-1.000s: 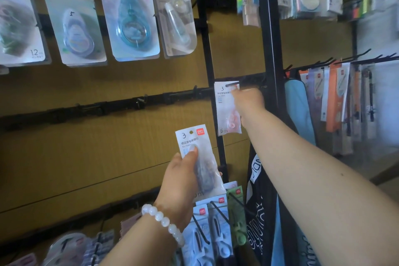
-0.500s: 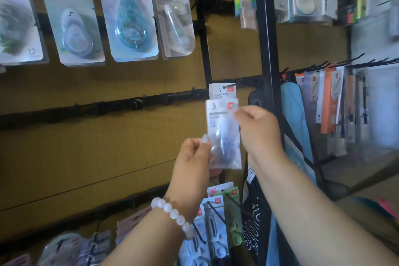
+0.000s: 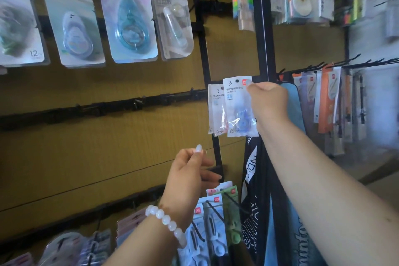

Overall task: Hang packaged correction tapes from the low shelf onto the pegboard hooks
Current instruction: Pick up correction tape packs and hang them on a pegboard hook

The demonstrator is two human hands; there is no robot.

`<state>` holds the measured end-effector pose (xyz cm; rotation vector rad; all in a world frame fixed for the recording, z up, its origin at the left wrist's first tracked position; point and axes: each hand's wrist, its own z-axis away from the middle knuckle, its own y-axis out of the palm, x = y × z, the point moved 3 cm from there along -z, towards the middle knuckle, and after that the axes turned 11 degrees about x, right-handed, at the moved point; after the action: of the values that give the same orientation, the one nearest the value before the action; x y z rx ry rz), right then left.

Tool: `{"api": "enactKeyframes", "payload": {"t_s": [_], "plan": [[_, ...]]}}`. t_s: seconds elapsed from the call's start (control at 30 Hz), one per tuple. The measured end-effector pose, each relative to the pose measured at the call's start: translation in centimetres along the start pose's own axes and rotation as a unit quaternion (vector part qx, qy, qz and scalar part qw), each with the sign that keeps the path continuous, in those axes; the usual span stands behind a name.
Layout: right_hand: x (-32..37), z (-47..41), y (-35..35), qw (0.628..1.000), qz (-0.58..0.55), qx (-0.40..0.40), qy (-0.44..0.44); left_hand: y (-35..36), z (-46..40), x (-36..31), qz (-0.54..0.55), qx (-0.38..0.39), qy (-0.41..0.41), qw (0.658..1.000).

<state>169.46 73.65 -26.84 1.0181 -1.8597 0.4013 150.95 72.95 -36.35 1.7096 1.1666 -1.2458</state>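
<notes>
Two hands are showing: the right hand (image 3: 267,103) is pinching the top corner of a packaged correction tape (image 3: 239,107), holding it just in front of packets already hanging (image 3: 216,112) on the pegboard; the left hand (image 3: 190,177) is hovering below, fingers (image 3: 207,176) loosely curled, holding nothing.

We note the correction tape packet (image 3: 238,106) in the right hand (image 3: 267,103) is glossy clear plastic film with a matt white paper header. The backboard (image 3: 108,140) shows matt wood grain. Rails (image 3: 103,110) and upright post (image 3: 262,28) read as black painted metal. At ten o'clock, blister packs (image 3: 127,15) are shiny plastic on card. The bracelet (image 3: 166,220) beads look smooth, milky, polished.
</notes>
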Motion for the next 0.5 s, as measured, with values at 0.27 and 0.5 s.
{"api": "enactKeyframes", "payload": {"t_s": [0.27,0.5], "plan": [[-0.1,-0.8,-0.1,0.998,0.057,-0.036,-0.009,-0.4,0.1,0.4,0.004,-0.003,-0.003,1.0],[0.1,-1.5,1.1,0.984,0.174,-0.029,-0.038,-0.4,0.1,0.7,0.009,0.001,-0.01,1.0]]}}
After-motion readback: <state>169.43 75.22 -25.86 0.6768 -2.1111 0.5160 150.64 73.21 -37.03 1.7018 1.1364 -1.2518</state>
